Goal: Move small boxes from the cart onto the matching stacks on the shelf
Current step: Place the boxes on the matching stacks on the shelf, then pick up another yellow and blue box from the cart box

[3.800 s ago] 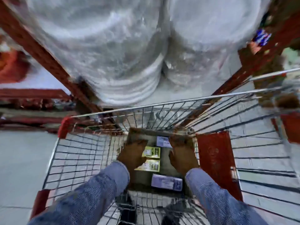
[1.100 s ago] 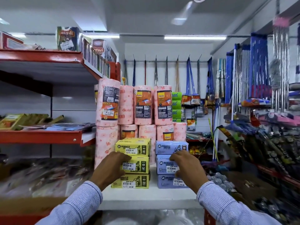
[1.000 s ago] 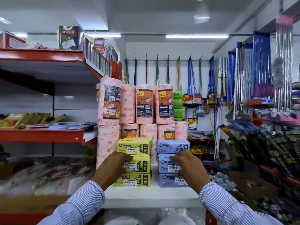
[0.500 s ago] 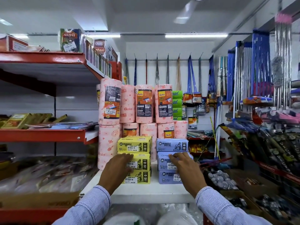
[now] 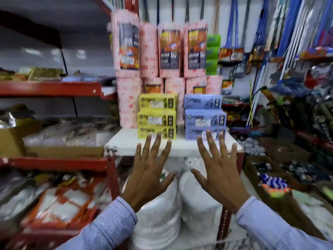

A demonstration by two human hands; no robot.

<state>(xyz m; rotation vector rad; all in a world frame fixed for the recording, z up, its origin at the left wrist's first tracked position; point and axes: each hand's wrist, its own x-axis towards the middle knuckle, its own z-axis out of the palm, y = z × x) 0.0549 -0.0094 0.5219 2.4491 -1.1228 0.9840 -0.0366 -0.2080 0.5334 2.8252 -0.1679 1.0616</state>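
Where half a second ago both hands pressed against the box fronts, they now hang clear of them, spread and empty. Item: yellow stack (image 5: 157, 116), three boxes high, on the white shelf (image 5: 124, 141), left position, faces roughly flush. Item: lilac stack (image 5: 204, 117), three boxes high, just beside it to the right with a narrow gap between; the top box sits a little further back than the two beneath. Both stacks stand in front of pink wrapped rolls (image 5: 160, 51).

Left hand (image 5: 149, 170): fingers splayed wide, palm away from the camera, holding nothing, fingertips in line with the bottom yellow box but apart from it. Right hand (image 5: 218, 168): likewise wide open, empty, below the lilac stack.

The view has dropped as well, showing wrapped white plates (image 5: 158, 219) under the shelf and a thin rail at the bottom edge, probably the cart's rim; the cart's contents are out of view.

Judgement: this delivery is placed and squared up; the release marks the turn back to the cart for any further boxes. Whether more remain cannot be told.
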